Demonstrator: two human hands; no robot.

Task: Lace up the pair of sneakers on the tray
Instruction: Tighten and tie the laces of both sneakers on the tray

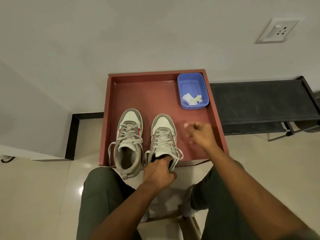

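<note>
Presently: 2 sneakers laced, ends untied; left hand (pixel 158 172) gripping right sneaker (pixel 163 141) collar. Right hand (pixel 201 134) blurred, loosely curled, holding nothing. Next, likely: tying ends.

Soft, even indoor light, rather dim and warm. A small white glare spot sits on the glossy cream floor tiles (pixel 81 190) at eight o'clock. The right hand (pixel 200 134) is motion-blurred. Wide-angle bending curves the edges.

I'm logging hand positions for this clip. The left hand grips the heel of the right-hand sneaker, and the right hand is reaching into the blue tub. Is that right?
Not quite. The head view shows the right hand hovering blurred over the bare tray beside that sneaker, well short of the blue tub. The left hand does grip its heel.
</note>
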